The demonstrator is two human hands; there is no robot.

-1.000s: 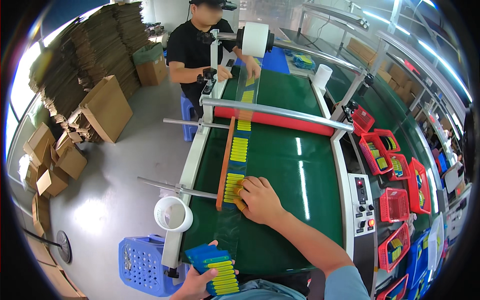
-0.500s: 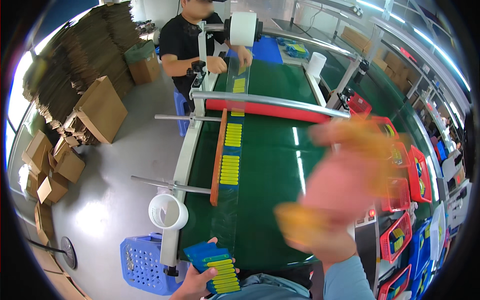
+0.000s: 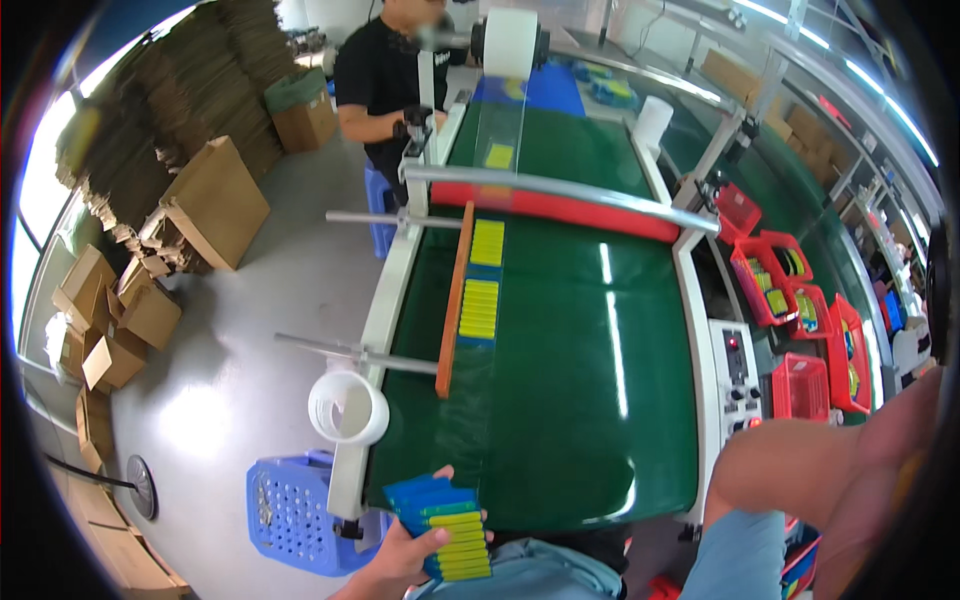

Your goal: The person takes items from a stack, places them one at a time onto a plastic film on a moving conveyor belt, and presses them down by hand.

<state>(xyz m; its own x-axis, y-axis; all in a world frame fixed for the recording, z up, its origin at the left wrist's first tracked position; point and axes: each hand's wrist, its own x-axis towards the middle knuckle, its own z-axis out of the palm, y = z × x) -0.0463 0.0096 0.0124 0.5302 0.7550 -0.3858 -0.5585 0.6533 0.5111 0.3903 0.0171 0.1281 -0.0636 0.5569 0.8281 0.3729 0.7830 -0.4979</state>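
Note:
My left hand (image 3: pixel 395 562) is at the near edge of the green conveyor belt (image 3: pixel 570 400), shut on a fanned stack of blue and yellow cards (image 3: pixel 447 525). My right forearm (image 3: pixel 800 468) is pulled back off the belt toward the red bins. My right hand (image 3: pixel 905 450) is a blur at the right rim with a hint of yellow by it, and its grip does not show. Two rows of yellow cards (image 3: pixel 480 305) lie on the belt beside an orange guide rail (image 3: pixel 454 300).
A person in a black shirt (image 3: pixel 380 85) works at the belt's far end, by a white roll (image 3: pixel 510 40). Red bins (image 3: pixel 800 385) of cards line the right side next to a control panel (image 3: pixel 735 370). A blue basket (image 3: pixel 290 512) and cardboard boxes (image 3: pixel 210 200) stand left.
My right hand lifted off the card row on the belt and swung right, blurred, toward the red bins. My left hand kept hold of its stack.

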